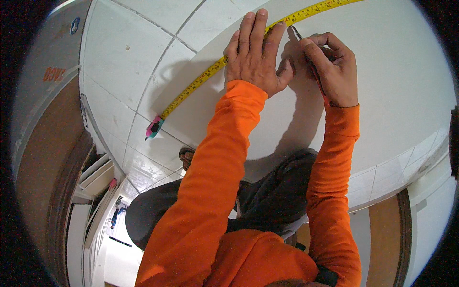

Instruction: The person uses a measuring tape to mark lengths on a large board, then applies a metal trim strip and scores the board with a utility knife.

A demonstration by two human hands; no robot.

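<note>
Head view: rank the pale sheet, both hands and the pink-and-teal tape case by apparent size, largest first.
1. Pale sheet
2. Left hand and right hand, too alike to rank
3. Pink-and-teal tape case

A head-worn fisheye looks closely down on the left hand (252, 62) and right hand (335, 71), its rim unclear.

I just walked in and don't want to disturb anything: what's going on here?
A person in orange sleeves has a yellow tape measure stretched across a pale board. The left hand lies flat over the tape; the right hand holds a thin pointed tool, its tip near the tape's edge. The pink-and-teal case lies at left.
</note>
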